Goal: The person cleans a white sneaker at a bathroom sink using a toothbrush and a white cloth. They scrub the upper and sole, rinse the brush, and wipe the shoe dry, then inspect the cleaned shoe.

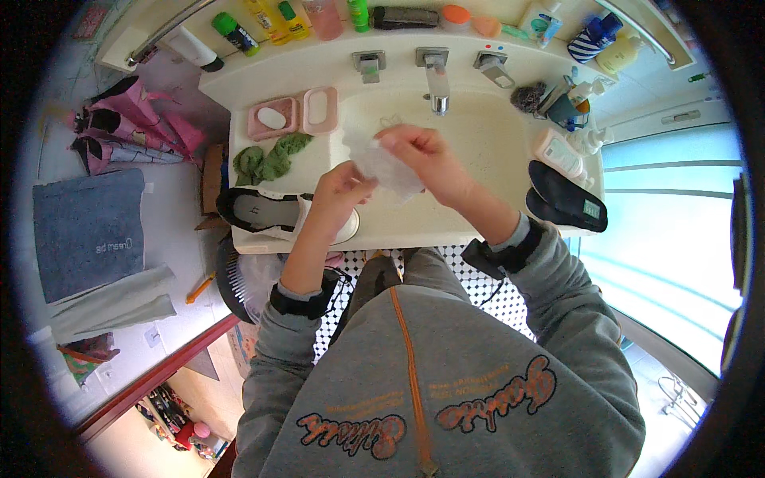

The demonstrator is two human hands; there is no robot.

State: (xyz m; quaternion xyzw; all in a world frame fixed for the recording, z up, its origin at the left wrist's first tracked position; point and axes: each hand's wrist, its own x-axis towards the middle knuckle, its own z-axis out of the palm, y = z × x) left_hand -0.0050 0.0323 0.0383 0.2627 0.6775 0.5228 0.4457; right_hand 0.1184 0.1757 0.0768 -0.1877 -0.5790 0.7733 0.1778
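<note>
Over the basin of a white sink [478, 221], a thin white sheet [391, 170], tissue-like, is stretched between my two hands. My left hand [342, 190] pinches its lower left edge between thumb and fingers. The upper edge is gripped by my right hand [427, 161]. Below my left wrist lies a white shoe [266, 212] with a dark collar and grey insole, its toe pointing right and partly hidden by the forearm. A pair of black insoles [565, 197] rests on the right side of the sink.
Pink soap dishes [320, 110] and a crumpled green cloth [272, 158] occupy the left ledge. A chrome faucet [438, 89] juts over the basin. Several bottles line the back shelf [400, 39]. Pump bottles and a cup [568, 110] crowd the right corner.
</note>
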